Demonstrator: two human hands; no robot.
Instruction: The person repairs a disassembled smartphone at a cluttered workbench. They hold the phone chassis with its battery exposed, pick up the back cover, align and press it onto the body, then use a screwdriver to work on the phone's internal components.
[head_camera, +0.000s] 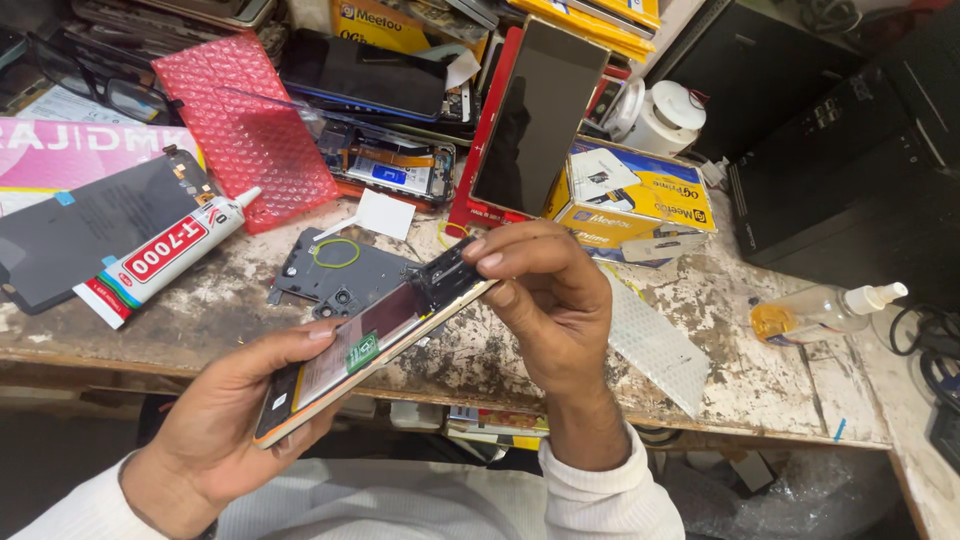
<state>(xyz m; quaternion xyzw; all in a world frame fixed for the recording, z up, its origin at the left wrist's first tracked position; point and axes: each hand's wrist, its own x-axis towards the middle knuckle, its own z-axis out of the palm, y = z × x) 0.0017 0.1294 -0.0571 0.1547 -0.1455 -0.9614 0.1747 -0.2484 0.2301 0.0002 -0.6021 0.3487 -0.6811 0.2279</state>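
My left hand (235, 400) cradles an opened phone (365, 345) from beneath, its back off and its insides facing up, while my right hand (545, 300) pinches the top end by the camera section, fingertips closed on the frame. I judge I am partway through work on the phone's innards; the next move calls for a steady grip and a light touch at that top corner. Just beyond my hands, a grey back cover (340, 268) lies on the stained surface (740, 370). Left of my left hand lie a glue tube (165, 255) and a dark screen panel (85, 235). Right of my right hand lies a spray bottle (820, 312). Farther off stand a red bubble pouch (250, 125), a propped display (535, 115) and yellow boxes (640, 195), crowding any set-down room.
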